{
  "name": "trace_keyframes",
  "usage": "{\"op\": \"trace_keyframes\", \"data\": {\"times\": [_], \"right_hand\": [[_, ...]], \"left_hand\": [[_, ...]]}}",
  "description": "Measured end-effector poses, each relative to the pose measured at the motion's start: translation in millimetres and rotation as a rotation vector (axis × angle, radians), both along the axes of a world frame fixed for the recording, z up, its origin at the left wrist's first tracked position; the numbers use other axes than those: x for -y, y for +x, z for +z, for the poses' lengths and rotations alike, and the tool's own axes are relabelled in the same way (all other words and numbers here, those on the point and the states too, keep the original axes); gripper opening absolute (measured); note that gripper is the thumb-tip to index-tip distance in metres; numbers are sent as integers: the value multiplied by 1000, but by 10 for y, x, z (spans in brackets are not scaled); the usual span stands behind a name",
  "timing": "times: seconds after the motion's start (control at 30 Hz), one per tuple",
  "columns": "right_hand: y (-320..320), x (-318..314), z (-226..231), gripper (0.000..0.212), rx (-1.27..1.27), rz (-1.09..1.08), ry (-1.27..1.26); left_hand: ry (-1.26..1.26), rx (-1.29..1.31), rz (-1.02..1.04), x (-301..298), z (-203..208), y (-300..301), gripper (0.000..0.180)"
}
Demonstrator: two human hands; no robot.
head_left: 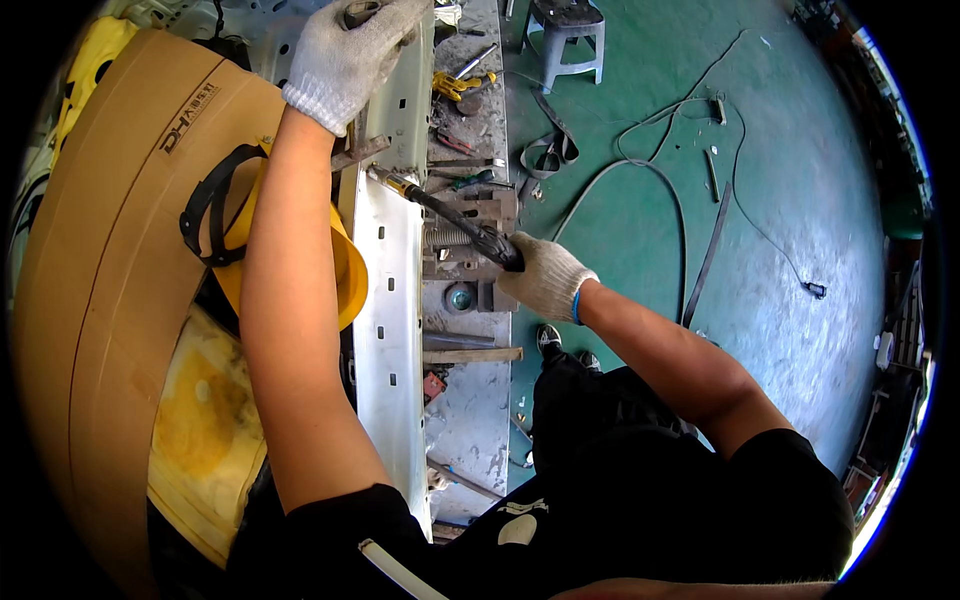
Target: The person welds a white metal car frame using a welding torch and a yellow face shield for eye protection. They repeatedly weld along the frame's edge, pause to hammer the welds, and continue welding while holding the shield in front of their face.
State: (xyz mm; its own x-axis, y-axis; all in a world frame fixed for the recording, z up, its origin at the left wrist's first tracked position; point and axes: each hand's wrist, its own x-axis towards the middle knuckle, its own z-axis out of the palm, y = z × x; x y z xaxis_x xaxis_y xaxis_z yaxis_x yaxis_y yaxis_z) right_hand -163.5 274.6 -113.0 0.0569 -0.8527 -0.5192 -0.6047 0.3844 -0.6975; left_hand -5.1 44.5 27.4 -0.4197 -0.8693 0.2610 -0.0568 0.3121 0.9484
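Note:
My right hand (545,277), in a pale knitted glove, is closed round the black handle of a welding torch (455,217). Its metal nozzle points up and left, against or just above the edge of a long pale metal panel (392,345) with small slots. Higher up, my left hand (345,60), also gloved, is curled over the panel's far part. A dark rounded piece shows at its fingers, too little of it to name. Just below that wrist a short rusty metal bar (360,152) lies across the panel. A yellow helmet (350,275) with a black headband sits under my left forearm.
Right of the panel runs a grey workbench (465,400) with a vise (475,245), pliers, a screwdriver (472,180) and metal bars. Brown cardboard (130,250) covers the left side. On the green floor lie a looping cable (665,180), a strap (548,150) and a plastic stool (565,40).

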Motion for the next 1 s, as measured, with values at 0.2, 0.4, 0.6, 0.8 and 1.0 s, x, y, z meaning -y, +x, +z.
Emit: {"op": "trace_keyframes", "data": {"times": [0.2,0.4,0.6,0.8,1.0], "right_hand": [[1,45,-79,34,-19,27,-47],[-167,130,-275,44,-13,107,-86],[-849,-308,20,39,261,-179,78],[-2366,-1105,-847,40,300,-418,151],[-3456,-1555,-1129,23,466,-776,157]], "left_hand": [[-56,-44,5,13,37,52,25],[-44,-145,6,42,61,-11,24],[-15,-171,117,-58,69,0,20],[62,-101,296,-122,83,22,17],[-30,-4,532,-385,-14,-316,27]]}}
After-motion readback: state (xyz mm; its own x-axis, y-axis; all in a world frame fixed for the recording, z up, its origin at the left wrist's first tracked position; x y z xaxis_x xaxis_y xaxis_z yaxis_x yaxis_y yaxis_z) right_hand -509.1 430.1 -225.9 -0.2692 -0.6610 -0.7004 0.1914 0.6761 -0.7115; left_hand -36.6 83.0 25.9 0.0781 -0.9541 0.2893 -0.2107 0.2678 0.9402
